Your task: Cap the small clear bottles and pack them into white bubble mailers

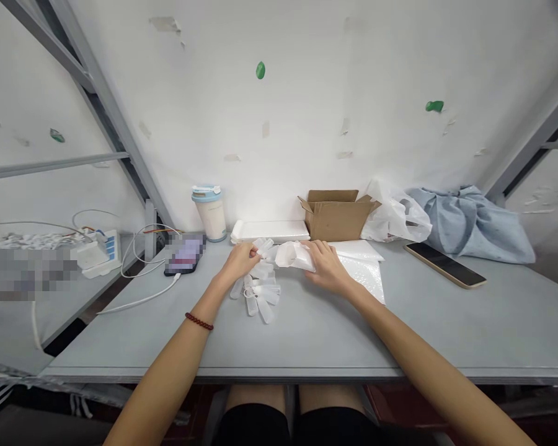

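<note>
There are two hands [239,260] [329,269], two phones [446,265] [188,254], one cup [212,217], one box [338,222] and clear pieces [265,308] too overlapped to count.

Your left fingers [252,251] pinch translucent plastic tabs [265,245]; a loose heap [263,293] of more fans out just nearer you. Your right fingers [318,249] hold a white pouch [294,256], open end facing left.

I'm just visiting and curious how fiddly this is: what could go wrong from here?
The clear plastic pieces lie in a loose pile by the left hand, so a careless brush might scatter them. The white pouch in the right hand looks soft and might crumple if squeezed harder. The white cable plugged into the purple-screened phone lies near the left forearm, which could snag it.
</note>
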A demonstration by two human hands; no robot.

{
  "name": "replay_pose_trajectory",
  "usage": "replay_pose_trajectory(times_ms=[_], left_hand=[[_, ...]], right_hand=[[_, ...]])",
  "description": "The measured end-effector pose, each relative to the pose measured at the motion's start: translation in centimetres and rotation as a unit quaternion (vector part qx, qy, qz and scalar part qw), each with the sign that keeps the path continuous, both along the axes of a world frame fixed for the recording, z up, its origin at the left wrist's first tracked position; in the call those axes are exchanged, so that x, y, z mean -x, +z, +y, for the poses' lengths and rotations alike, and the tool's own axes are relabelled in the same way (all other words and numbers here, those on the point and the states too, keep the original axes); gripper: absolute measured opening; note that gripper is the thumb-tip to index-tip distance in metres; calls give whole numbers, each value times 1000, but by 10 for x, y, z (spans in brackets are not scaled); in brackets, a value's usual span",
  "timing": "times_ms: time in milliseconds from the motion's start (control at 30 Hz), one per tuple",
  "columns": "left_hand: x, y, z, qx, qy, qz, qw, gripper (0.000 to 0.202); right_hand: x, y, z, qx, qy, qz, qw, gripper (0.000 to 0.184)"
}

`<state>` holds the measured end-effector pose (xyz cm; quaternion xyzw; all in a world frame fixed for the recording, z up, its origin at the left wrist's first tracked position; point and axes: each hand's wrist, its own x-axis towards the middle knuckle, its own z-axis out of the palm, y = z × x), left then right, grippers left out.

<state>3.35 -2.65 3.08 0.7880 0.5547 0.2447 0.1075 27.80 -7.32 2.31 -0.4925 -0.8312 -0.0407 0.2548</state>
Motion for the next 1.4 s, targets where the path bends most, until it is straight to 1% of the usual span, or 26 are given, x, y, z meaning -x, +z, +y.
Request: replay_pose_trajectory(times_ms=[133, 267, 333, 400, 467, 567, 633, 800, 967, 1067, 1167, 1267, 1400], left_hand=[[1, 10, -5, 6, 3, -37, 999, 21], [4, 26, -14, -26, -5, -120, 992, 28], [2, 33, -21, -40, -15, -143, 989, 31], [-3, 37, -28, -46, -38, -133, 989, 30], [-10, 38, -34, -44, -79, -94, 992, 27], [-17, 36, -38, -31, -129, -41, 990, 24], [-18, 33, -37, -22, -138, -37, 990, 24], [-14, 35, -36, -13, -136, -62, 989, 27], [-13, 38, -37, -20, -121, -83, 989, 24], [-18, 34, -36, -13, -119, -114, 986, 21], [-27, 28, -37, -6, -104, -171, 980, 19], [-35, 26, -40, 17, -77, -258, 963, 19], [-37, 32, -44, 68, -35, -371, 925, 25]], right_hand=[[-1, -2, 2, 1, -5, -4, 1000, 62], [-2, -3, 3, 3, -17, -2, 1000, 62], [-2, -2, 3, 4, -24, -1, 1000, 63], [-2, -2, 3, 4, -28, 1, 1000, 64], [-1, -2, 2, 0, -31, 2, 1000, 65], [-1, -3, 3, -5, -33, 5, 999, 68], [-2, -4, 4, -8, -33, 6, 999, 69], [-2, -6, 6, -14, -39, 5, 999, 69], [-1, -4, 4, -18, -38, 12, 999, 69], [2, -3, 0, -16, -24, 21, 999, 71], [7, -4, -4, -25, 1, 18, 1000, 72], [11, -4, -6, -37, 18, 8, 999, 73], [12, -2, -8, -28, 23, 32, 999, 69]])
